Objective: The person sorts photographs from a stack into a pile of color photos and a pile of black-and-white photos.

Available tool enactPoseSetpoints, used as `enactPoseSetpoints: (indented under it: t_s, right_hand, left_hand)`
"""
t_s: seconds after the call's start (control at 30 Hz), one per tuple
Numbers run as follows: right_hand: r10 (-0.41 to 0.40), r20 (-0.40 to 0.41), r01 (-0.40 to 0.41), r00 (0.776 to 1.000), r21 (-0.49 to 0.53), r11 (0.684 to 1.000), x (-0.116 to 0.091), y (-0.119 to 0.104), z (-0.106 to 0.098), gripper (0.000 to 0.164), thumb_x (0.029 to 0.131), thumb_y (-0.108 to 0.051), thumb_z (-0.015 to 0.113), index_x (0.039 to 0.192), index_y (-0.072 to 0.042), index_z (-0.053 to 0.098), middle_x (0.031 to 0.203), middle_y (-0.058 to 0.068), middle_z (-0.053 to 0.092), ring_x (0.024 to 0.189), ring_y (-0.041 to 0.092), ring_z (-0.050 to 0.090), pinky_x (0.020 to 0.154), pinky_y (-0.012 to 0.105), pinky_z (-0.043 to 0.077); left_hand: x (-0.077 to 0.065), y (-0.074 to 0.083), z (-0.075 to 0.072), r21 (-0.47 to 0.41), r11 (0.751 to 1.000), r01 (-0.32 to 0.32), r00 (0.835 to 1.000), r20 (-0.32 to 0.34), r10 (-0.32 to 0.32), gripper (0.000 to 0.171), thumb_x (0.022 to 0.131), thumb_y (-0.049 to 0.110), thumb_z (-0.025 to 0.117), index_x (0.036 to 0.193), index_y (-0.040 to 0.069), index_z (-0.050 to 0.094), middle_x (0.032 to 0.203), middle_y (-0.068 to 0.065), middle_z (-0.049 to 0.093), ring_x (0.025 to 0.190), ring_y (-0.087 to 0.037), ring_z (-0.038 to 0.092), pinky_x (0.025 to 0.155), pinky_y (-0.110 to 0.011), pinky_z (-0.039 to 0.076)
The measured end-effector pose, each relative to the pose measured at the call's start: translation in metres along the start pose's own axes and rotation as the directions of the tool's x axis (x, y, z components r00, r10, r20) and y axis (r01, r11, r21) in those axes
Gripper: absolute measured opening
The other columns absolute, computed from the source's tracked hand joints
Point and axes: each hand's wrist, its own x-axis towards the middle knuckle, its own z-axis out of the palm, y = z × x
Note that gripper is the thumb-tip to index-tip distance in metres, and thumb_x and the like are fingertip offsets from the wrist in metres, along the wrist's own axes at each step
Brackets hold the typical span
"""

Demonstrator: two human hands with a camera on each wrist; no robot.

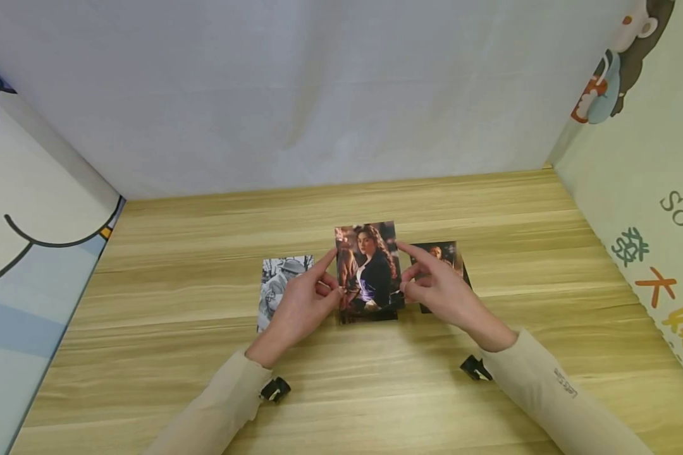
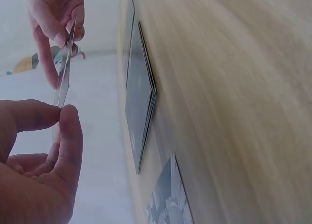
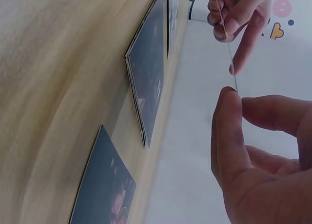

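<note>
Both hands hold up one photo card (image 1: 370,268), a picture of a curly-haired person in a dark jacket. My left hand (image 1: 307,300) pinches its left edge between thumb and fingers, and my right hand (image 1: 441,291) does the same at the right edge. Seen from the wrists, the card is nearly edge-on and raised off the table. Below it lies a small stack of cards (image 2: 141,97), mostly hidden in the head view. A black-and-white photo card (image 1: 273,284) lies by the left hand, partly covered by it. Under the right hand is a dark photo card (image 1: 438,249).
The wood-grain table (image 1: 176,354) runs back to a pale cloth wall (image 1: 233,114). Printed panels stand on both sides, the right one (image 1: 620,189) with lettering. A black clip-like piece (image 1: 275,389) sits at the left cuff and another (image 1: 476,368) at the right cuff.
</note>
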Motion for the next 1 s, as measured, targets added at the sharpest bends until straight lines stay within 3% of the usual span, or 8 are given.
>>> enactPoseSetpoints:
  t_s: [0.2, 0.53, 0.83, 1.0]
  right_hand:
    - [0.006, -0.014, -0.007, 1.000, -0.017, 1.000, -0.003, -0.003, -0.002, 0.069, 0.101, -0.003, 0.059, 0.164, -0.012, 0.031, 0.103, 0.014, 0.063, 0.085, 0.033, 0.071, 0.064, 0.043, 0.056]
    - [0.006, -0.016, -0.005, 1.000, 0.028, 1.000, -0.010, -0.005, -0.009, 0.071, 0.101, -0.002, 0.060, 0.164, -0.012, 0.029, 0.104, 0.015, 0.062, 0.085, 0.025, 0.070, 0.077, 0.049, 0.060]
    - [0.000, -0.028, 0.001, 1.000, 0.043, 0.999, -0.016, -0.005, -0.017, 0.071, 0.101, -0.001, 0.061, 0.164, -0.009, 0.029, 0.103, 0.016, 0.061, 0.086, 0.024, 0.069, 0.079, 0.038, 0.061]
    - [0.002, -0.046, -0.001, 0.999, 0.035, 0.999, -0.021, -0.004, -0.021, 0.072, 0.100, -0.001, 0.061, 0.164, -0.009, 0.030, 0.106, 0.016, 0.061, 0.089, 0.027, 0.069, 0.079, 0.039, 0.062]
  left_hand:
    - [-0.002, 0.002, 0.000, -0.037, 0.999, -0.011, 1.000, -0.010, 0.010, 0.076, 0.090, 0.000, 0.069, 0.160, 0.009, 0.039, 0.094, -0.003, 0.070, 0.081, -0.014, 0.071, 0.069, -0.024, 0.060]
    - [-0.003, 0.010, 0.001, -0.065, 0.997, -0.041, 0.999, -0.009, 0.041, 0.076, 0.089, -0.001, 0.070, 0.159, 0.006, 0.040, 0.096, -0.005, 0.070, 0.082, -0.016, 0.071, 0.072, -0.022, 0.060]
    - [-0.001, 0.017, 0.007, -0.097, 0.994, -0.051, 0.999, -0.006, 0.051, 0.078, 0.088, -0.003, 0.070, 0.159, 0.006, 0.039, 0.093, -0.004, 0.069, 0.081, -0.015, 0.070, 0.073, -0.022, 0.060]
    - [0.001, 0.021, 0.012, -0.126, 0.991, -0.054, 0.998, 0.004, 0.055, 0.078, 0.089, -0.003, 0.070, 0.159, 0.006, 0.038, 0.094, -0.004, 0.069, 0.080, -0.014, 0.070, 0.072, -0.023, 0.060]
